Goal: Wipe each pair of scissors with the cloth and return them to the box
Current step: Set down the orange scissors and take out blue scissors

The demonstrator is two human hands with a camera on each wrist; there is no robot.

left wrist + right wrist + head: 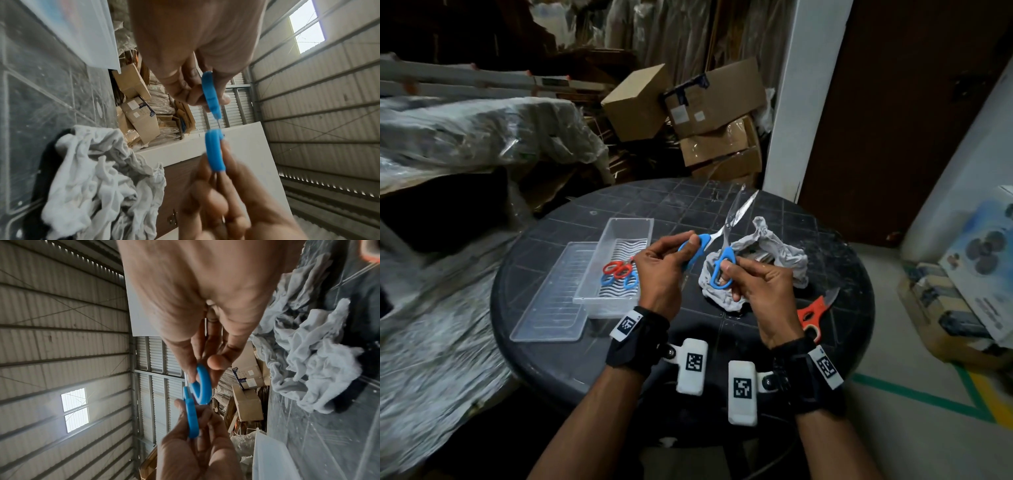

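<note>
Blue-handled scissors (pixel 726 226) are held above the round black table (pixel 774 346), blades slightly parted and pointing away. My left hand (pixel 674 255) pinches the left handle loop (pixel 211 95). My right hand (pixel 736 274) pinches the right handle loop (pixel 202 386). A crumpled grey cloth (pixel 767 260) lies on the table just beyond and under my right hand, also plain in the left wrist view (pixel 98 183). The clear plastic box (pixel 619 253) stands to the left, with red scissors (pixel 616 269) and blue scissors (pixel 619 281) inside. Orange-handled scissors (pixel 815 313) lie on the table to the right of my right wrist.
The clear box lid (pixel 554 298) lies flat against the box's left side. Cardboard boxes (pixel 688 113) and plastic-wrapped bundles (pixel 465 137) crowd the space behind the table. A white pillar (pixel 801 102) and more boxes on the floor (pixel 962 291) stand to the right.
</note>
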